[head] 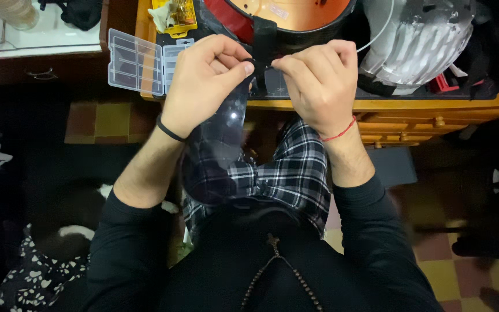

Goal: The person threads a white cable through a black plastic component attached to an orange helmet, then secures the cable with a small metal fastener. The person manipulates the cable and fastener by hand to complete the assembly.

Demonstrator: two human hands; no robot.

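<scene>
Black strap (263, 43) hung down from the rim of the red and black helmet (284, 20), at the near edge of the wooden desk (434, 107), straight between both hands. Lower end of strap pinched from the left by the left hand (203, 81), thumb and forefinger pressed together on it, other fingers curled in. Same spot gripped from the right by the right hand (319, 81), fingertips (278, 62) closed on the strap just beside the left thumb, so nearly touching. Below the hands, a clear curved visor (218, 144) drooped over the plaid trousers (295, 173), its top under the left palm; whether held or merely resting, cannot tell. Black band around the left wrist, red thread around the right. Clear plastic compartment box (137, 60) open just left of the left hand. White helmet (423, 40) on the desk to the right, well apart from the strap.
</scene>
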